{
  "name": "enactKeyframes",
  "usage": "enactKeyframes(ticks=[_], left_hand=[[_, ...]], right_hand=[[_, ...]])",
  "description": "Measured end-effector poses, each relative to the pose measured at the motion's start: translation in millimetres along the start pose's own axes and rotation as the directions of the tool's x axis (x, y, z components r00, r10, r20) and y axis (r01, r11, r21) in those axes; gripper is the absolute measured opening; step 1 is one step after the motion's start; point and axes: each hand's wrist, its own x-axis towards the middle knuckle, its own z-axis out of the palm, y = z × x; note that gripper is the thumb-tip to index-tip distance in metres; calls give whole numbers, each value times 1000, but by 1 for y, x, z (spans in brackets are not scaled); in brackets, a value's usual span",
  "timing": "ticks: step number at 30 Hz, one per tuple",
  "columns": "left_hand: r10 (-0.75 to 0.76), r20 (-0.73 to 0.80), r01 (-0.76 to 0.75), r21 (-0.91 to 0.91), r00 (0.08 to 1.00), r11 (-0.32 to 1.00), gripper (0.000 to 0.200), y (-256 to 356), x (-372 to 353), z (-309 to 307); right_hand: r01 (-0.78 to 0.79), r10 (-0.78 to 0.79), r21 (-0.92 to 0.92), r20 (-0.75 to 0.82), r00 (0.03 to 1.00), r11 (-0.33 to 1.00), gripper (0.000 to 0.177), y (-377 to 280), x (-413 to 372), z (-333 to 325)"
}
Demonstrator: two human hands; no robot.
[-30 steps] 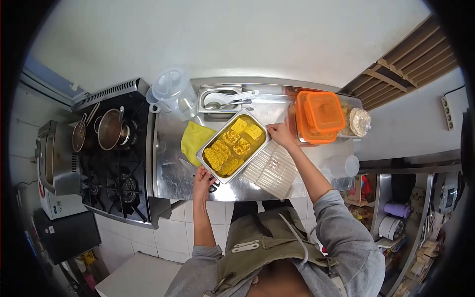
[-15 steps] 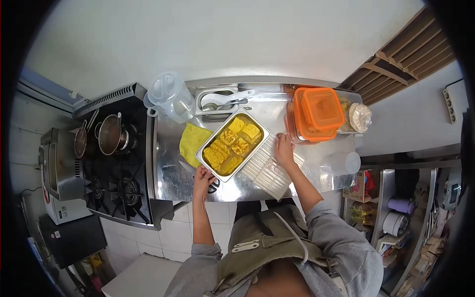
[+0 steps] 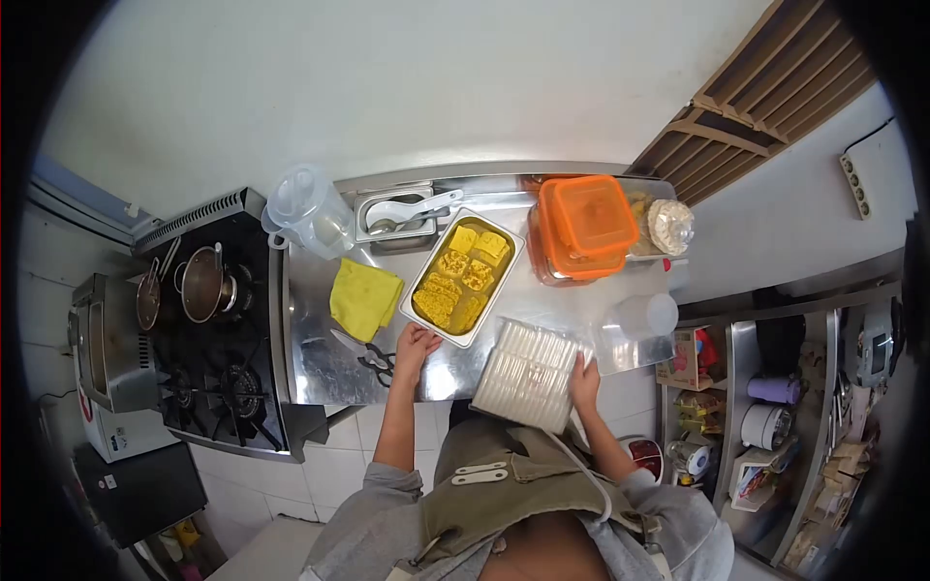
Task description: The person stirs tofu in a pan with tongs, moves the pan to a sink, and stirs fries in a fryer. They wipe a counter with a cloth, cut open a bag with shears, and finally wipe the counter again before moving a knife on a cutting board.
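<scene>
A steel tray of yellow food pieces in yellow liquid stands on the steel counter. My left hand touches the tray's near corner. My right hand grips the right edge of a clear plastic pack of pale ridged contents, held at the counter's front edge, partly over my apron.
Scissors and a yellow cloth lie left of the tray. A clear jug, a utensil tray with spoons, stacked orange-lidded boxes and plastic cups stand around. A gas stove with pots is at the left.
My right hand left the tray's far corner, moved to the plastic pack and pulled it toward me to the counter's front edge. The steel tray shifted back and turned slightly.
</scene>
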Motion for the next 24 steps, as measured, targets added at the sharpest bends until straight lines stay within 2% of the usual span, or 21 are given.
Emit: enactKeyframes(ticks=[3, 4, 7, 9, 10, 12, 13, 15, 20, 22, 24], left_hand=[[-11, -23, 11, -16, 1000, 1000, 12, -10, -3, 37], [-16, -23, 16, -24, 1000, 1000, 12, -15, -2, 48], [-19, -59, 14, -86, 998, 996, 13, -25, 3, 82], [-37, -87, 32, -52, 996, 998, 12, -28, 10, 103], [-57, -113, 56, -7, 992, 998, 12, -28, 12, 113], [-66, -112, 65, -16, 992, 998, 14, -28, 18, 131], [-61, -108, 60, -9, 992, 998, 15, -29, 21, 138], [-39, -110, 37, -15, 993, 999, 16, -29, 27, 151], [-9, -152, 5, -29, 988, 1000, 16, -37, 42, 163], [15, -80, -12, 42, 997, 999, 16, -39, 44, 163], [23, -120, -18, 38, 992, 999, 18, -39, 40, 166]], right_hand=[[-50, 50, -4, -33, 998, 999, 48, 5, -17, -26], [51, -47, 64, -55, 997, 997, 47, 7, -18, -34], [100, -99, 40, -36, 994, 994, 48, 10, -15, -55], [172, -164, -112, 72, 984, 979, 40, 17, -12, -67], [158, -139, -97, 175, 975, 983, 48, 4, -12, -78], [293, -250, -155, 246, 936, 944, 40, -15, -17, -91], [290, -245, -160, 251, 936, 943, 40, -13, -21, -94], [404, -355, -122, 294, 887, 907, 33, -13, -23, -96], [555, -496, -94, 345, 797, 826, 32, -21, -15, -112], [611, -551, -58, 371, 747, 790, 34, -23, -8, -117], [676, -613, -30, 394, 685, 736, 32, -25, -1, -122]])
